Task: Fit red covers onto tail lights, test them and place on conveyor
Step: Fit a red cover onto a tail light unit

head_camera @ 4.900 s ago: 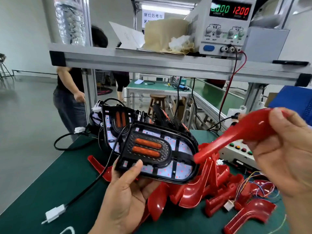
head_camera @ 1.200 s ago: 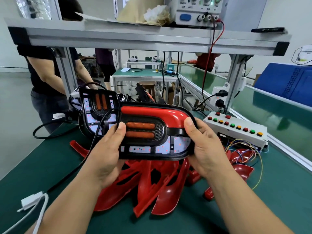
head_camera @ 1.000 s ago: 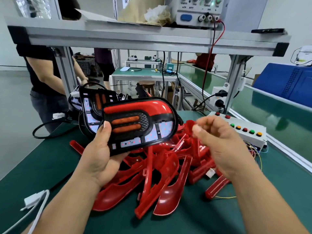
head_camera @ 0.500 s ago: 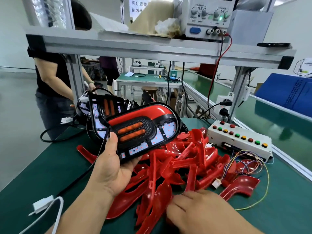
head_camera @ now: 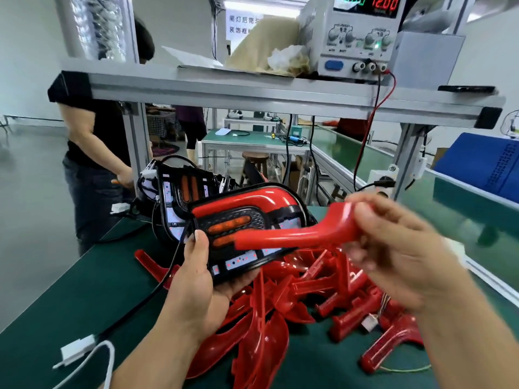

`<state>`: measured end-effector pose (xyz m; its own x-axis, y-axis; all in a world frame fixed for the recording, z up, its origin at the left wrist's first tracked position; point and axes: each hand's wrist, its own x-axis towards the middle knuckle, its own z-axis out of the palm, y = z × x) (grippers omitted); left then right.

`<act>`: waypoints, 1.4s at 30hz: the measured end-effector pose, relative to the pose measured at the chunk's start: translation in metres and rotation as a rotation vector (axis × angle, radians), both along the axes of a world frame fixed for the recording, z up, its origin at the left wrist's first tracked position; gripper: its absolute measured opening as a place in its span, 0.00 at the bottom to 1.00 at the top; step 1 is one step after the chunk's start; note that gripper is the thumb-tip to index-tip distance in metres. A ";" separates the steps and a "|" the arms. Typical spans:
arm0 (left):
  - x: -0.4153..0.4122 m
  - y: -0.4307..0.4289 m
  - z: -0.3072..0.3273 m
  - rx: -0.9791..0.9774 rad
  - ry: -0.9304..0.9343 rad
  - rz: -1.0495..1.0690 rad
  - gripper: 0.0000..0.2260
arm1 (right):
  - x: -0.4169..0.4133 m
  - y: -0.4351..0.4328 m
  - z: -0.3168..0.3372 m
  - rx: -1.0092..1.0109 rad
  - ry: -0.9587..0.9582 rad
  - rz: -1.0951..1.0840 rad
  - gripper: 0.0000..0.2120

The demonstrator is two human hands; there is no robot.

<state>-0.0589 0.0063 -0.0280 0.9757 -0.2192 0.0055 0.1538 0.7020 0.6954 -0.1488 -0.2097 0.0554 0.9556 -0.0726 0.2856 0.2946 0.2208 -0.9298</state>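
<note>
My left hand [head_camera: 196, 293] grips a black tail light [head_camera: 238, 217] by its left end, thumb on the front face. One red cover [head_camera: 252, 199] sits along the light's upper edge, and two orange strips show in its middle. My right hand [head_camera: 393, 248], blurred, holds a second red cover [head_camera: 295, 234] by its curved end in front of the light's lower half. A heap of loose red covers [head_camera: 280, 318] lies on the green table [head_camera: 84, 304] below both hands.
More black tail lights [head_camera: 179, 197] with cables stand behind the held one. A white connector [head_camera: 77, 350] lies at the front left. A power supply [head_camera: 356, 35] sits on the overhead shelf [head_camera: 252, 91]. A person [head_camera: 95, 141] stands at the left. The green conveyor [head_camera: 463, 214] runs along the right.
My right hand dropped into the heap of covers, took one red cover and has lifted it up in front of the tail light. My left hand keeps holding the light.
</note>
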 end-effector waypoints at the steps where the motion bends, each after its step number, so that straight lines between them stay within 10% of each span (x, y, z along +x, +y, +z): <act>1: -0.002 0.000 0.000 0.022 -0.031 -0.022 0.25 | 0.009 0.011 -0.009 -0.006 0.062 -0.001 0.11; 16: -0.007 0.002 -0.003 0.157 -0.243 -0.088 0.24 | 0.029 0.030 -0.058 -0.196 0.132 -0.462 0.14; 21: -0.011 0.003 0.000 0.196 -0.276 -0.098 0.30 | 0.028 0.028 -0.062 -0.092 0.159 -0.348 0.12; 26: -0.010 0.010 0.001 0.211 -0.367 -0.162 0.40 | 0.028 0.022 -0.059 0.177 0.233 -0.067 0.33; 42: -0.008 0.016 -0.001 0.454 -0.502 -0.155 0.31 | 0.030 0.017 -0.066 0.209 0.095 0.075 0.12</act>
<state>-0.0670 0.0225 -0.0294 0.8362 -0.4435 0.3227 -0.1881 0.3208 0.9283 -0.1192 -0.1929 -0.0108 0.9824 -0.0482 0.1805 0.1835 0.4292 -0.8844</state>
